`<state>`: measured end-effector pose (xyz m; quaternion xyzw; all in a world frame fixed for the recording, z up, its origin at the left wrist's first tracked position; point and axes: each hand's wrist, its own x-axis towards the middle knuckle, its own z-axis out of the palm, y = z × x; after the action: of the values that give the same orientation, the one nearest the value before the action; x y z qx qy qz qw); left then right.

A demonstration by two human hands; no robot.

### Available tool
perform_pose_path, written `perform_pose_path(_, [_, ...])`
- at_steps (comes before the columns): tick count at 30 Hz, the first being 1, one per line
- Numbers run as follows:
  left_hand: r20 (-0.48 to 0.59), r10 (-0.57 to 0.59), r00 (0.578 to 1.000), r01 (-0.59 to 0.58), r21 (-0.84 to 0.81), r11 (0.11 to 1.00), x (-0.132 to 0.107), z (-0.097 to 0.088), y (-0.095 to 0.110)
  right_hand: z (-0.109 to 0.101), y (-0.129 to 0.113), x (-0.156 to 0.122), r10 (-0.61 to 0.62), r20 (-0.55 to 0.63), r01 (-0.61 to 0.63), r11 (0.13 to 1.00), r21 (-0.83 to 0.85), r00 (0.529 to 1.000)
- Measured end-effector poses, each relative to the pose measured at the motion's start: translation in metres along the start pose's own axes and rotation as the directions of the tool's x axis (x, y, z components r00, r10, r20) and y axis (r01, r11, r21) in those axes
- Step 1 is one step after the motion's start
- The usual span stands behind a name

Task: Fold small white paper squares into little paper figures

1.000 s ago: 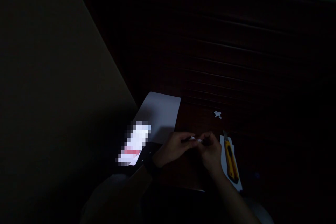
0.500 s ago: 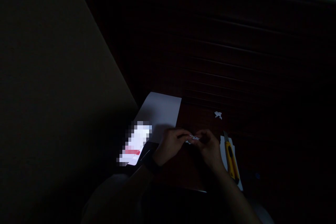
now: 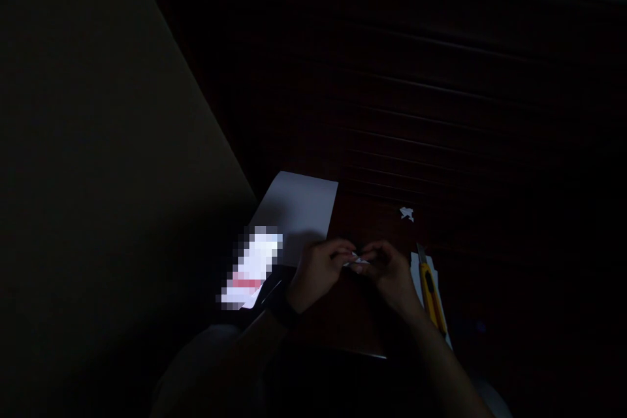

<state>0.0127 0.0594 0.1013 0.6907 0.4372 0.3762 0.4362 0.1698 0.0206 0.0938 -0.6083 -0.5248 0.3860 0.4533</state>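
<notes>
Between my two hands is a small folded piece of white paper [image 3: 359, 259], mostly covered by the fingers. My left hand [image 3: 321, 269], with a dark band at its wrist, pinches the paper's left side. From the right, my right hand [image 3: 392, 274] pinches the other side with thumb and fingertips. The paper is held a little above the dark reddish table [image 3: 343, 326]; its exact shape is too dim to make out. Beyond my right hand lies a small folded white paper figure [image 3: 407, 213].
A yellow utility knife [image 3: 431, 297], blade out, rests on white paper [image 3: 416, 274] at the right. To the left lie a large white sheet [image 3: 304, 202] and a lit, blurred-out screen [image 3: 255, 268]. A pale wall [image 3: 98, 111] rises at the left; the room is dark.
The fingers of both hands have shifted slightly around the small paper, which now sits at a different tilt. The surrounding things have stayed in place.
</notes>
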Motion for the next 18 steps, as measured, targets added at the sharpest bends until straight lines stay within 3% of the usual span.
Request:
perform_pose_path(9, [0.08, -0.029, 0.996, 0.036, -0.091, 0.995, 0.0016, -0.001, 0.0007, 0.0011, -0.0003, -0.0027, -0.031, 0.048, 0.032, 0.999, -0.032, 0.998])
perform_pose_path(15, [0.058, -0.016, 0.998, 0.016, -0.006, 1.0, 0.0031, -0.0035, -0.0016, 0.0033, 0.0034, -0.0016, -0.033, 0.018, 0.034, 0.999, -0.019, 0.999])
perform_pose_path(18, [0.073, -0.009, 0.997, 0.007, 0.027, 1.0, 0.0017, -0.0041, -0.0024, 0.0035, 0.004, -0.0004, -0.038, 0.075, 0.04, 0.999, -0.026, 0.996])
